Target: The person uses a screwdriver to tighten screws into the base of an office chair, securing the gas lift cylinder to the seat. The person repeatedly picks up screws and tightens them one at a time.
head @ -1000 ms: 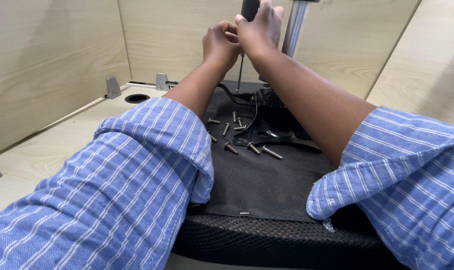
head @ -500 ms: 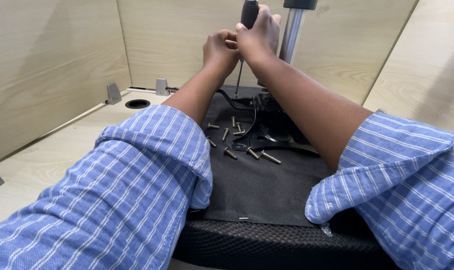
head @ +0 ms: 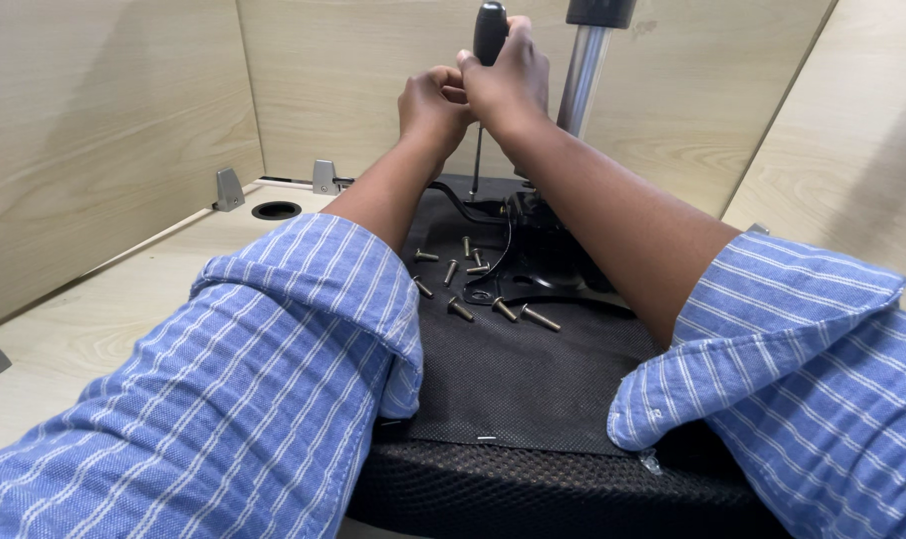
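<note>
Both my hands are up on the screwdriver (head: 489,40). Right hand (head: 508,85) wrapped closed around the black handle near the top, left hand (head: 433,100) curled shut just beside it, fingers touching the right hand; can't tell how much of the handle the left one actually grips. Driver is upright, thin shaft running straight down to the black mechanism (head: 533,235) bolted on the upturned seat (head: 503,369). Tip contact point hidden, can't tell what it sits in. Chrome column (head: 585,75) stands just right of my right hand. Loose screws (head: 478,284) lie scattered on the black fabric in front of the mechanism, between my forearms. Seat rests on a light wood desk (head: 93,319) with wood panels around it, round cable hole (head: 275,211) at left.
</note>
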